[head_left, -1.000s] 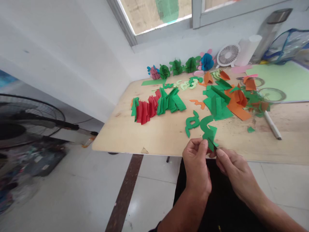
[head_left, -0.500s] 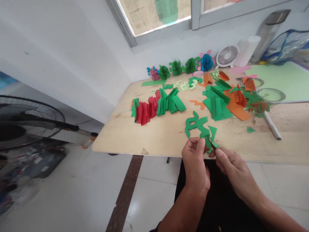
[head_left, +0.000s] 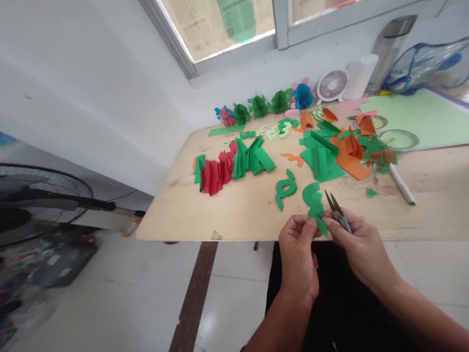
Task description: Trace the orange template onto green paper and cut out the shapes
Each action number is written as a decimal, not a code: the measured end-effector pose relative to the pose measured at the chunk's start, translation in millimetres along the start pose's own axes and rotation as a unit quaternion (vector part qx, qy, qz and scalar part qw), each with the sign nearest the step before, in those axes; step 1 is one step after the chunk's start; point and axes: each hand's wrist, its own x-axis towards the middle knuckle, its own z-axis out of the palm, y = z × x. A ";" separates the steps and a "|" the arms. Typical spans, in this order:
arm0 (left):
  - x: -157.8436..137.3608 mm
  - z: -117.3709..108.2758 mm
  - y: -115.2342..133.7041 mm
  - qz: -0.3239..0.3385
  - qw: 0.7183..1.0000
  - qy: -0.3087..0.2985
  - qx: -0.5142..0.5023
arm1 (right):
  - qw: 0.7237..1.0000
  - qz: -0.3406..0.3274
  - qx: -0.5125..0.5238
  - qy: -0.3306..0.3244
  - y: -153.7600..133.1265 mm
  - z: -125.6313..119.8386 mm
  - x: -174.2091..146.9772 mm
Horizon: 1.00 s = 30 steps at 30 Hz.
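A wavy-edged green paper cutout (head_left: 313,198) stands up from the fingers of my left hand (head_left: 298,244), which pinches its lower end near the table's front edge. My right hand (head_left: 361,242) holds a pair of small scissors (head_left: 339,215) with blue-grey handles. Their blades point away from me, slightly apart and clear of the paper. The right thumb and fingertip also touch the paper's lower right corner. Just left of it lies another green paper cutout (head_left: 286,188) with a hole in its middle.
Folded red strips (head_left: 212,176) and folded green strips (head_left: 252,159) lie at mid-table. Green and orange pieces (head_left: 351,151) with scraps are heaped to the right, near a white marker (head_left: 402,185). Paper figures (head_left: 260,105) and a small fan (head_left: 332,84) line the wall.
The scissors have come off the green paper and turned to point away from me. My right fingertips now touch the paper. The view has shifted slightly.
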 end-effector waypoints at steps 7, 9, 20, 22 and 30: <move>8.2 1.8 5.6 0.006 1.000 -0.008 0.013 | 0.998 -0.016 -0.042 -0.046 1.5 -3.2 2.3; 9.2 2.8 5.5 0.006 1.000 0.001 0.022 | 0.996 -0.025 -0.065 -0.052 3.7 -4.0 3.1; 42.5 -32.9 23.7 0.157 0.963 0.077 0.207 | 0.961 -0.079 -0.263 0.010 11.9 -26.9 20.3; 59.3 -45.3 31.5 0.229 0.898 0.099 0.362 | 0.944 -0.087 -0.317 0.027 15.8 -33.8 32.1; 80.5 -42.0 35.2 0.308 0.793 0.089 0.517 | 0.909 -0.140 -0.373 0.121 24.0 -47.6 38.0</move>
